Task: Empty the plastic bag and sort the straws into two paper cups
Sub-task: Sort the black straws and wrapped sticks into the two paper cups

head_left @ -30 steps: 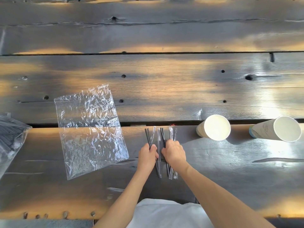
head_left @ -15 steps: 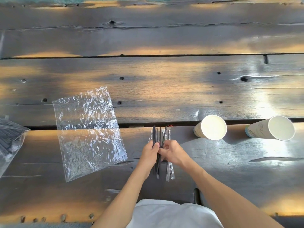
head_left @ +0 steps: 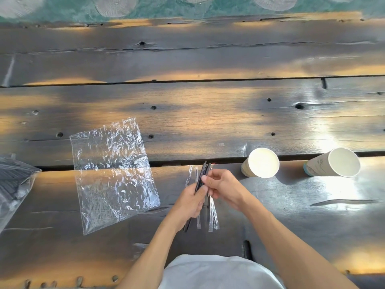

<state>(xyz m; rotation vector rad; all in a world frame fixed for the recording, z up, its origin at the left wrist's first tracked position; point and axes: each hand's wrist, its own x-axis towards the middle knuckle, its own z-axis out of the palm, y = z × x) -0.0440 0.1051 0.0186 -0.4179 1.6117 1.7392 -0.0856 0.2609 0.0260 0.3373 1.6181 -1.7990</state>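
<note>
With my left hand (head_left: 192,200) gripping the black straws (head_left: 201,175), I'd keep them bunched while my right hand (head_left: 223,187), fingers loosely curled, picks more from the wrapped straws (head_left: 213,215) on the worktop (head_left: 291,215).

Straws (head_left: 212,213) at lower centre on the table (head_left: 208,122), w/ flat plastic bag (head_left: 112,174) to their left. Two paper cups (head_left: 260,163) (head_left: 333,163) stand at right; second bag (head_left: 14,184) at left edge.
</note>
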